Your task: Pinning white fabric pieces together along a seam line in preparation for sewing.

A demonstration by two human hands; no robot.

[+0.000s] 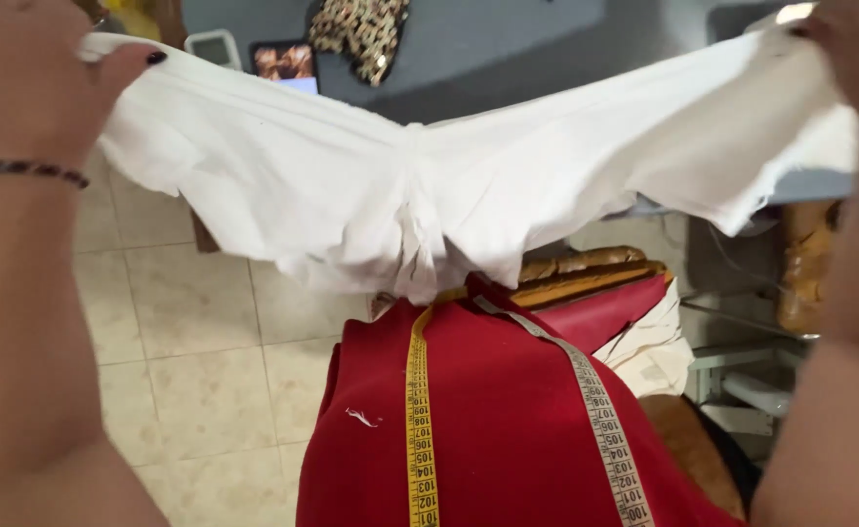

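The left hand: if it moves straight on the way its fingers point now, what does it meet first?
The left hand points rightward along the white cloth that it grips, so it would probably just meet more of that cloth; depth is unclear.

Your left hand [29,78] at 10 o'clock and right hand [854,49] at 2 o'clock grip a white cloth [429,195], stretched between them and sagging at centre. A tape measure [420,429] drapes over red fabric [508,429] at 6 o'clock; beige tiled floor [205,361] at 8 o'clock.
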